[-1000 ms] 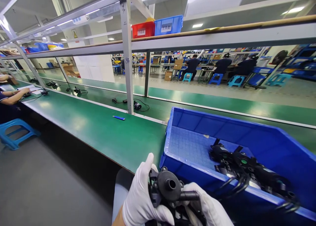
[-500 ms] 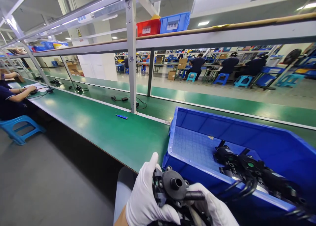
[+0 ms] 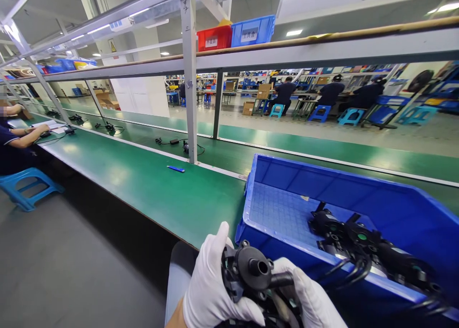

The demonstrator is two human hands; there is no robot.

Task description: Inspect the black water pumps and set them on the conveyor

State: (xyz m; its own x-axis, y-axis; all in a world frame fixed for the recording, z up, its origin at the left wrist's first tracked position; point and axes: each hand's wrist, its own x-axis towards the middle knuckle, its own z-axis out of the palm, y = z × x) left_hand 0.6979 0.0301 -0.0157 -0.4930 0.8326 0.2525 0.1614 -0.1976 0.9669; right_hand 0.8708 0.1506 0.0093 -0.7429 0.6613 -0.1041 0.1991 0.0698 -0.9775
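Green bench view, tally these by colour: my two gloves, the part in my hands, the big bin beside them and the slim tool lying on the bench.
White: 2 (left hand's glove, right hand's glove)
Black: 1 (held part)
Blue: 2 (big bin, slim tool)
Total: 5

A blue cutter (image 3: 175, 169), it seems, lies on the green bench (image 3: 143, 184); a red box (image 3: 218, 34) stands on the shelf (image 3: 322, 50).
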